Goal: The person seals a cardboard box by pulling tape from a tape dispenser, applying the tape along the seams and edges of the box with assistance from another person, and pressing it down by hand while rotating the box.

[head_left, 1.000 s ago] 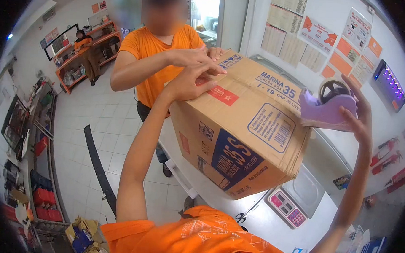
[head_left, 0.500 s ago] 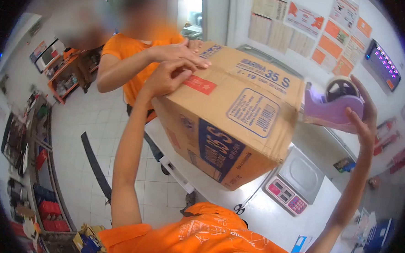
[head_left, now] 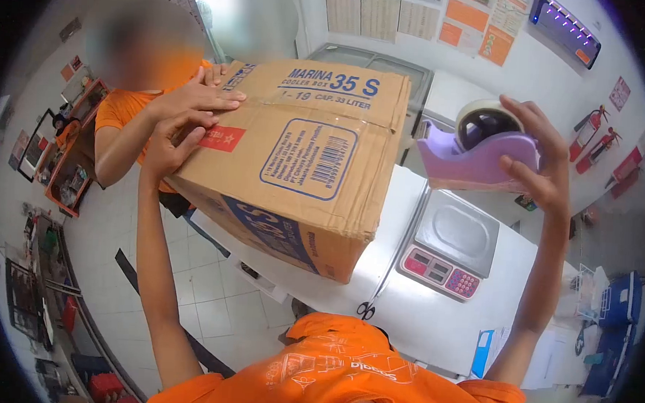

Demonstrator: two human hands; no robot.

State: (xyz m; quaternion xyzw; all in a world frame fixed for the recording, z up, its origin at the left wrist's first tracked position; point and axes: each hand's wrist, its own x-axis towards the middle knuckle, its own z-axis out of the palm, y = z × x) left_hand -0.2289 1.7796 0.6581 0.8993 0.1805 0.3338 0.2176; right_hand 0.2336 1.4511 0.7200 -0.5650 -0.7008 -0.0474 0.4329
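A large cardboard box point(head_left: 249, 146) with blue "MARINA 35 S" print and a red sticker point(head_left: 222, 138) stands on the white table. My left hand point(head_left: 171, 144) is at the box's upper left edge, its curled fingers and thumb on the cardboard beside the sticker. My right hand point(head_left: 547, 158) grips a purple tape dispenser point(head_left: 477, 164) by its right end, up in the air to the right of the box. A roll of tape point(head_left: 489, 124) sits in the dispenser. A co-worker's hand point(head_left: 196, 100) lies on the box top just beyond my left hand.
A digital scale point(head_left: 452, 241) sits on the white table point(head_left: 411, 326), right of the box. Black scissors point(head_left: 366, 310) lie near the table's front edge. The co-worker in an orange shirt point(head_left: 123, 114) stands across at the left. Shelves point(head_left: 44, 289) line the left side.
My view has turned, so the box and both hands appear farther left. The right hand still holds the dispenser, which now shows a wider gap from the box. The left hand stays at the box edge.
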